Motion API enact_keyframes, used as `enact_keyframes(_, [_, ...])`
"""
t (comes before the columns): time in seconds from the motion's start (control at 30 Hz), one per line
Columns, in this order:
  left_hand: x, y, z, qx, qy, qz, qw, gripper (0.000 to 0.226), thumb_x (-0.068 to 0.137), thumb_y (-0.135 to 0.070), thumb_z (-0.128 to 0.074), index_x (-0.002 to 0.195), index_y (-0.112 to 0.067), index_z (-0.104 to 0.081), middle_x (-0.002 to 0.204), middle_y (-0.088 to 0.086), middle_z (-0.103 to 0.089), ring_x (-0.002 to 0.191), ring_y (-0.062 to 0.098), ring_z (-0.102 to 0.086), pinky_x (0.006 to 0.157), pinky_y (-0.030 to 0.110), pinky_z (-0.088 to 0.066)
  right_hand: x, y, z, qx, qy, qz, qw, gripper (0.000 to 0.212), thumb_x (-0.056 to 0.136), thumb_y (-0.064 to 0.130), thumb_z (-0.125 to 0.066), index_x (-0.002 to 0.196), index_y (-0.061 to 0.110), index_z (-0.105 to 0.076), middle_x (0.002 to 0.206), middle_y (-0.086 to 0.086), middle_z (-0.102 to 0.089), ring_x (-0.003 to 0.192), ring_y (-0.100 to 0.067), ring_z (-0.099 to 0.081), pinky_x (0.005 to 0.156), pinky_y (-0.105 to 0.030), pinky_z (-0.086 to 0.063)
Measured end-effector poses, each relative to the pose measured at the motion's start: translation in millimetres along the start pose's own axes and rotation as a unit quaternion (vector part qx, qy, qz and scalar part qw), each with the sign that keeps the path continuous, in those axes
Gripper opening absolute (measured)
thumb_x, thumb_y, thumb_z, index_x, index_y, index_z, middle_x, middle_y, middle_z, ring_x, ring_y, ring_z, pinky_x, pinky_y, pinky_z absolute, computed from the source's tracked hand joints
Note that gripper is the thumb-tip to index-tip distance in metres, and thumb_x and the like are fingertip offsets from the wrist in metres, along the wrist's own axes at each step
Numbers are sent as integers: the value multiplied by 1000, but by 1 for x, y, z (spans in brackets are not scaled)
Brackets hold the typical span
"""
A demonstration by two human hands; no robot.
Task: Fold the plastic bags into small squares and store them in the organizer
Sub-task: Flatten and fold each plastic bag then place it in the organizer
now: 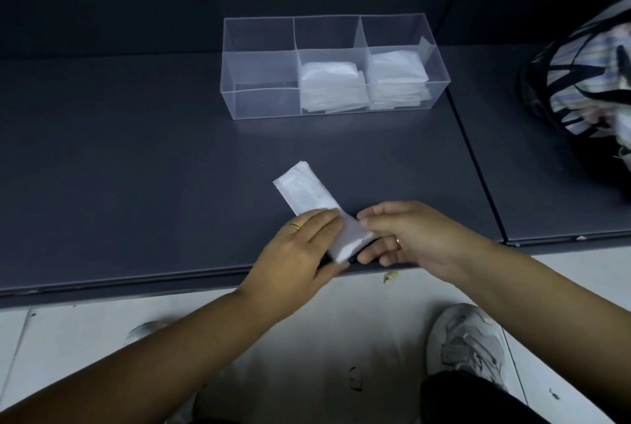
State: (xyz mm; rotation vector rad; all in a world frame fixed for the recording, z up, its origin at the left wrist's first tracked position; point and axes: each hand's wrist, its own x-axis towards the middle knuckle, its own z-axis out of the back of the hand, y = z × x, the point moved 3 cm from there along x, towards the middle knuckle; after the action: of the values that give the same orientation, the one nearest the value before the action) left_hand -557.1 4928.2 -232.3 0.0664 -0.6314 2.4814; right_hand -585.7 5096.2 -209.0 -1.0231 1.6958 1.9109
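Note:
A white plastic bag (304,193), folded into a long narrow strip, lies slanted on the dark shelf near its front edge. My left hand (300,246) lies flat across the strip's near half with straight fingers. My right hand (406,236) pinches the strip's near end between thumb and fingers. The clear three-compartment organizer (259,58) stands further back. Its middle compartment holds a stack of folded white bags (329,85), its right compartment holds another stack of folded bags (397,79), and its left compartment holds nothing.
The dark shelf surface (136,167) has a seam on the right. A black mesh bag (587,75) stuffed with striped and pale material sits at the far right. Below the shelf edge are a white tiled floor and my grey sneaker (467,338).

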Motion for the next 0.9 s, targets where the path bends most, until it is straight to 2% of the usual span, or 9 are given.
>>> enact_keyframes(0.1, [5, 1, 7, -55, -64, 13, 996, 34, 78, -2, -72, 112, -1, -69, 112, 10, -70, 102, 24, -67, 92, 31, -51, -11, 11, -2, 65, 23, 26, 997, 19, 92, 14, -60, 109, 9, -61, 79, -5, -74, 62, -19, -71, 45, -20, -48])
enact_keyframes(0.17, [7, 5, 14, -107, -58, 64, 990, 23, 91, -16, -59, 110, -8, -70, 101, 5, -72, 91, 24, -68, 80, 34, -55, -11, 21, 7, -10, -37, 106, 994, 24, 90, 11, -62, 113, 16, -58, 85, 0, -75, 60, -18, -69, 46, -19, -46])
enact_keyframes(0.27, [10, 18, 19, -163, -16, 149, 975, 33, 97, -35, -46, 73, -19, -62, 64, 2, -61, 59, 23, -57, 57, 38, -48, -2, 31, 13, -127, -40, 199, 971, 48, 84, 3, -68, 123, 26, -53, 106, 8, -69, 66, -8, -62, 60, -17, -48])
enact_keyframes(0.37, [18, 29, 20, -259, 15, 226, 939, 40, 98, -36, -46, 82, -4, -64, 74, 20, -65, 64, 29, -59, 67, 48, -49, 14, 26, -3, -189, 43, 207, 959, 41, 80, 1, -72, 111, 25, -62, 102, 10, -67, 68, -8, -54, 69, -16, -49])
enact_keyframes(0.5, [28, 37, 20, -305, 11, 290, 907, 40, 98, -34, -49, 75, -3, -61, 64, 9, -54, 60, 8, -44, 61, 35, -41, 34, 23, -10, -180, -45, 214, 959, 11, 81, 12, -75, 82, 21, -69, 73, 9, -69, 57, -4, -56, 51, -11, -41])
enact_keyframes(0.67, [36, 48, 14, -359, -15, 368, 858, 25, 97, -26, -52, 99, -5, -65, 95, 10, -70, 85, 22, -68, 84, 40, -55, 43, 25, -12, -167, -115, 176, 963, 12, 81, 15, -74, 71, 16, -70, 57, 5, -67, 44, -2, -52, 41, -9, -36])
enact_keyframes(0.77, [38, 53, 17, -422, -80, 413, 803, 20, 94, -16, -58, 111, -6, -61, 91, 11, -71, 75, 17, -71, 67, 30, -60, 45, 27, -14, -172, -134, 155, 964, 13, 81, 12, -72, 68, 16, -69, 54, 3, -65, 42, -2, -54, 39, -9, -35])
enact_keyframes(0.83, [34, 58, 24, -371, -121, 410, 825, 26, 92, -15, -61, 117, -10, -55, 77, 4, -70, 65, 12, -68, 62, 21, -56, 46, 28, -15, -174, -143, 151, 963, 12, 80, 10, -71, 69, 15, -69, 54, 2, -65, 42, -3, -55, 38, -9, -35])
enact_keyframes(0.9, [29, 58, 31, -219, -152, 343, 901, 28, 91, -17, -62, 117, -16, -53, 73, -5, -64, 67, 9, -61, 67, 16, -48, 46, 27, -15, -177, -148, 152, 961, 10, 80, 10, -71, 71, 15, -70, 55, 1, -66, 43, -4, -57, 38, -9, -35])
